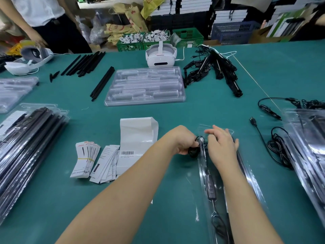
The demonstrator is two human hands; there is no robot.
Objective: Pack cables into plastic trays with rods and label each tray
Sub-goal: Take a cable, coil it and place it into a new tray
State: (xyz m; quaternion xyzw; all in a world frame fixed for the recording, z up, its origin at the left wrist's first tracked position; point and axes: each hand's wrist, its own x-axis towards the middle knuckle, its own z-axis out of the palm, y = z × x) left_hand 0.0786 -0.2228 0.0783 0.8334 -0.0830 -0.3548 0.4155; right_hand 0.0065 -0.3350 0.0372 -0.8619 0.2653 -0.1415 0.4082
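Observation:
A narrow clear plastic tray point(255, 189) lies lengthwise on the green table point(175, 111) in front of me. A black cable point(213, 206) with an inline switch runs along its left channel. My left hand point(183, 140) grips the coiled black end of that cable at the tray's far left corner. My right hand point(220, 144) rests on top of the tray with fingers spread, pressing down near the coil. A black rod point(241, 162) shows along the tray's right channel.
Paper labels point(88, 158) and a white label sheet point(137, 138) lie to the left. Packed trays point(26, 148) are stacked far left, more trays point(309, 147) at right. An empty clear tray stack point(146, 85), loose rods point(84, 65), cable bundles point(219, 71), loose cables point(274, 143), a headset point(161, 55).

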